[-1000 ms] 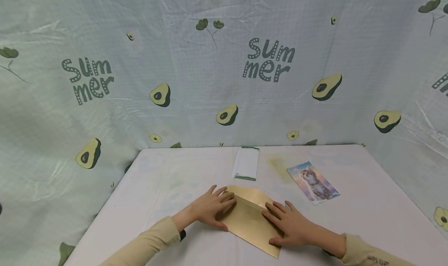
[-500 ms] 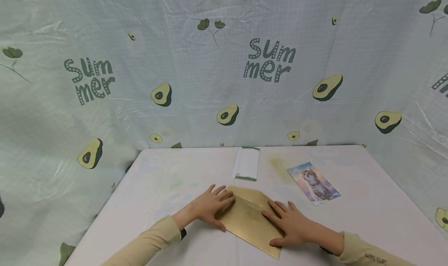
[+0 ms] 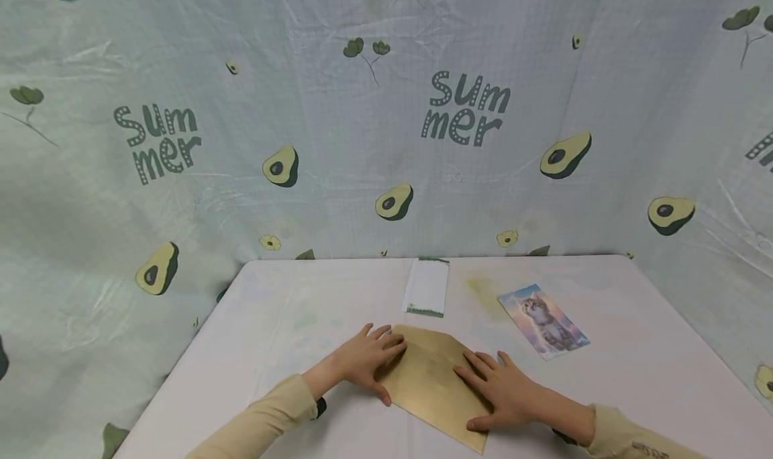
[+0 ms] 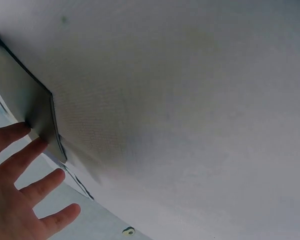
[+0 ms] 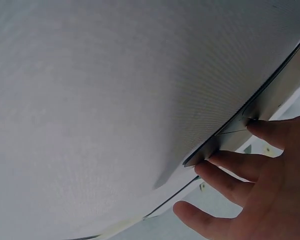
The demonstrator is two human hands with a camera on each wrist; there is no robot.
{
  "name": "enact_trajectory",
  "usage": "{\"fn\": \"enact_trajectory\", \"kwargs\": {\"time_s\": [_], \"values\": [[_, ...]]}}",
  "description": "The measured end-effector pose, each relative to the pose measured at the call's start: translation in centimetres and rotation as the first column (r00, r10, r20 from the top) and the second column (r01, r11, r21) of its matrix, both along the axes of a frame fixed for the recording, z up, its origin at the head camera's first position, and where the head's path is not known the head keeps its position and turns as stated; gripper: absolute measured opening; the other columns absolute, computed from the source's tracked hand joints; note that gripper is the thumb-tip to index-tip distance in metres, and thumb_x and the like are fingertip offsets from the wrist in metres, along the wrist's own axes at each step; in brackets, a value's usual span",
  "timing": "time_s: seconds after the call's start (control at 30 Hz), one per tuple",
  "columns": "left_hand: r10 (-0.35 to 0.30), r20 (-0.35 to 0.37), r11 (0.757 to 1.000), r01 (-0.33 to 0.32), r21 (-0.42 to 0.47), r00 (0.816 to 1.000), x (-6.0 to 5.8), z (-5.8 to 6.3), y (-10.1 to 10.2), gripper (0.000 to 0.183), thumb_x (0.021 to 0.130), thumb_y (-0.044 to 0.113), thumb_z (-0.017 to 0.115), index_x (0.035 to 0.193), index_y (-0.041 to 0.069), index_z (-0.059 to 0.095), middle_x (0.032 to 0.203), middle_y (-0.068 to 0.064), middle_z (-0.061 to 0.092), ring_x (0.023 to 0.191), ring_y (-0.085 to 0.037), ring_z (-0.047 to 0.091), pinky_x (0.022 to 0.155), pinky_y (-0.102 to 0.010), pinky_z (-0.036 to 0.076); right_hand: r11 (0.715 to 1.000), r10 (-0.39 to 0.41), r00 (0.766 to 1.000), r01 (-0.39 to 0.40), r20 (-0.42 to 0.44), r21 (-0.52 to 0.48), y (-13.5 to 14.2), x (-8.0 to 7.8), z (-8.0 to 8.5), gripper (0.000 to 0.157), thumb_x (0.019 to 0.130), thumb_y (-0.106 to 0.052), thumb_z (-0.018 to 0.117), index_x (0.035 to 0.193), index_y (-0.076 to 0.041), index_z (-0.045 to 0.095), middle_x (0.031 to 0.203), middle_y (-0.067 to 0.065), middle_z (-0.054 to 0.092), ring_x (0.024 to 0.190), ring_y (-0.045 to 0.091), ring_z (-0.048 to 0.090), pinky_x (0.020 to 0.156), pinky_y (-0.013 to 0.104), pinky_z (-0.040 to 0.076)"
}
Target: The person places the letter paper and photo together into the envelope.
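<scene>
A gold envelope (image 3: 431,382) lies at a slant near the front of the table, its pointed flap spread out toward the far side. My left hand (image 3: 365,362) rests on its left edge, with the fingers fanned and the thumb at the near left corner. Across the right side lies my right hand (image 3: 507,392), fingers spread and thumb near the lower right corner. In the left wrist view, fingertips of the left hand (image 4: 20,185) touch the envelope (image 4: 20,85). Fingertips of the right hand (image 5: 260,175) also touch it in the right wrist view.
Beyond the envelope lies a white sheet (image 3: 427,288) with green grass-like borders. A kitten picture card (image 3: 545,321) sits to the right, tilted. The white-covered table (image 3: 290,318) meets a hanging cloth (image 3: 338,117) printed with avocados at its back edge.
The fold line between flap and body shows less sharply. The right hand's fingers have shifted slightly on the envelope. The head view has tilted up a little; both hands stay on the envelope.
</scene>
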State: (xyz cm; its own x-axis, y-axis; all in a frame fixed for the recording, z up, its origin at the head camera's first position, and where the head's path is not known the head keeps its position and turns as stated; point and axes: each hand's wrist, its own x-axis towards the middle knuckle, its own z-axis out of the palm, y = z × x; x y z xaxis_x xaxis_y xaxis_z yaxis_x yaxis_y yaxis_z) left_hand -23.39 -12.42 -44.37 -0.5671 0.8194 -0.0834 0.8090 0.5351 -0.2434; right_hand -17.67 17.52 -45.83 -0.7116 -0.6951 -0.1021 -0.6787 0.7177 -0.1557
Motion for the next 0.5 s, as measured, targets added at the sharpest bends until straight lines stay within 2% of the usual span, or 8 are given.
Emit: {"fn": "enact_trajectory", "kwargs": {"time_s": [0.1, 0.23, 0.5], "values": [[-0.006, 0.021, 1.000, 0.006, 0.000, 1.000, 0.19, -0.08, 0.16, 0.101, 0.060, 0.077, 0.052, 0.137, 0.015, 0.036, 0.138, -0.005, 0.040, 0.128, -0.031, 0.036, 0.095, -0.052, 0.037, 1.000, 0.015, 1.000, -0.015, -0.003, 0.002, 0.09, 0.27, 0.07, 0.083, 0.078, -0.068, 0.043, 0.139, -0.013, 0.031, 0.144, 0.019, 0.027, 0.126, 0.038, 0.033, 0.090, 0.065, 0.027], [-0.007, 0.009, 1.000, 0.008, -0.016, 1.000, 0.28, 0.02, 0.39, 0.101, 0.059, 0.078, 0.051, 0.136, 0.015, 0.036, 0.137, -0.004, 0.040, 0.127, -0.030, 0.037, 0.095, -0.051, 0.037, 1.000, 0.016, 1.000, -0.016, 0.002, 0.005, 0.07, 0.44, 0.16, 0.083, 0.078, -0.068, 0.042, 0.139, -0.013, 0.032, 0.144, 0.019, 0.026, 0.126, 0.038, 0.033, 0.091, 0.065, 0.027], [0.033, 0.030, 0.999, -0.032, -0.020, 0.999, -0.26, 0.30, 0.50, 0.103, 0.056, 0.077, 0.055, 0.137, 0.016, 0.035, 0.137, -0.004, 0.040, 0.128, -0.030, 0.035, 0.096, -0.052, 0.035, 1.000, -0.004, 1.000, 0.003, 0.025, 0.031, -0.21, -0.19, 0.47, 0.084, 0.077, -0.070, 0.041, 0.140, -0.015, 0.030, 0.145, 0.018, 0.024, 0.128, 0.037, 0.031, 0.093, 0.065, 0.024]]}}
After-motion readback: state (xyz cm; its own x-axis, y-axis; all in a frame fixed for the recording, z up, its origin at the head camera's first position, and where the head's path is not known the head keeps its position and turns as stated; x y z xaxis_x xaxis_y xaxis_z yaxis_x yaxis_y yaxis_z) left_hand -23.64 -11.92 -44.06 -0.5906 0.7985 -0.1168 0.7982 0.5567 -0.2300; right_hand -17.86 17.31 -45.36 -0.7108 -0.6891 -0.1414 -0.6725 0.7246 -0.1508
